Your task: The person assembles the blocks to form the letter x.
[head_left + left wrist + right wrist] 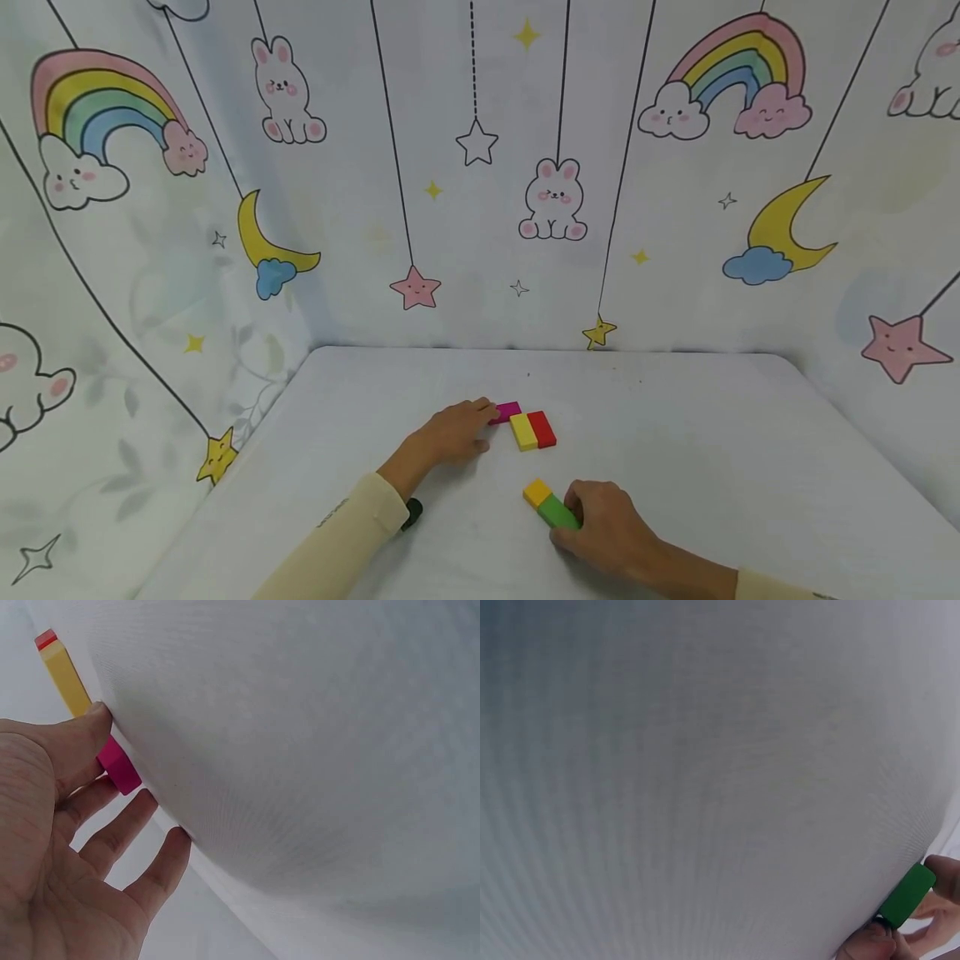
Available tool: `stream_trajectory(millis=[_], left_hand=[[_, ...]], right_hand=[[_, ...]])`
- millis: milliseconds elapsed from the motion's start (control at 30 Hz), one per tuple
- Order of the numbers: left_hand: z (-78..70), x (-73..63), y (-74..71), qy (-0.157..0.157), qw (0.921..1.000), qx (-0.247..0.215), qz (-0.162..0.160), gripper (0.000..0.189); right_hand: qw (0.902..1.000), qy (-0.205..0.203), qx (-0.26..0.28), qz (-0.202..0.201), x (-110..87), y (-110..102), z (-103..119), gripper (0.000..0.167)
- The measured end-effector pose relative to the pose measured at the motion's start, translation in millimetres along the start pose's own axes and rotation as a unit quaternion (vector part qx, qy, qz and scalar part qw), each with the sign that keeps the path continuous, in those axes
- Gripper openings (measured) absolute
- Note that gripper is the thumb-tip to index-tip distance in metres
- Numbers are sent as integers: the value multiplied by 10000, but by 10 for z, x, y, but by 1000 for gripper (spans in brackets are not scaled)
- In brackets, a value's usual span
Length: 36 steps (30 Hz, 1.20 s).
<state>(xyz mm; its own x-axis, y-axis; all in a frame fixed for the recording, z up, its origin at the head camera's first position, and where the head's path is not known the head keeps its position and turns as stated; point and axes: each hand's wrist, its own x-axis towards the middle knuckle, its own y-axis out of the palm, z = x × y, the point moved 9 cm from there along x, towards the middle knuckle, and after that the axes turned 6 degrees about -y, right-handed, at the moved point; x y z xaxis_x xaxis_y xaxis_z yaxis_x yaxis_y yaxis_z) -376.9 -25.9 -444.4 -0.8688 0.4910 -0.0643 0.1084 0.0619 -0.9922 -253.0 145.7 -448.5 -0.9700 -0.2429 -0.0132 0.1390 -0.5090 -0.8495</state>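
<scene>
My left hand [452, 433] rests at the left end of a flat magenta block [508, 412], fingertips touching it. In the left wrist view its fingers are spread and its thumb stands apart from the block. A yellow block [524, 432] and a red block [542, 429] lie side by side, touching, just right of the magenta one. Nearer to me, my right hand [609, 527] pinches a green block [558, 512] between thumb and fingers. The green block [907, 895] also shows at the lower right of the right wrist view. An orange-yellow block [537, 493] touches its far end.
A white-covered table [712, 450] lies under the blocks. Patterned cloth [480, 208] with rainbows, rabbits and stars rises behind and at the sides. A small dark object [412, 513] shows beside the left sleeve [345, 533].
</scene>
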Motion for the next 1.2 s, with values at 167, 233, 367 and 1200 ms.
stream_trajectory(millis=[167, 233, 367, 1200], left_hand=[[3, -1, -1, 21, 10000, 21, 15, 56], [5, 0, 0, 25, 10000, 42, 26, 56], [5, -2, -4, 26, 10000, 58, 32, 56], [-3, 1, -10, 32, 10000, 9, 65, 56]], right_hand=[[10000, 56, -24, -51, 15, -10, 1, 33], [10000, 61, -15, -57, 16, -15, 5, 33], [10000, 33, -36, -50, 25, -15, 6, 33], [9970, -344, 53, -695, 268, -214, -141, 10]])
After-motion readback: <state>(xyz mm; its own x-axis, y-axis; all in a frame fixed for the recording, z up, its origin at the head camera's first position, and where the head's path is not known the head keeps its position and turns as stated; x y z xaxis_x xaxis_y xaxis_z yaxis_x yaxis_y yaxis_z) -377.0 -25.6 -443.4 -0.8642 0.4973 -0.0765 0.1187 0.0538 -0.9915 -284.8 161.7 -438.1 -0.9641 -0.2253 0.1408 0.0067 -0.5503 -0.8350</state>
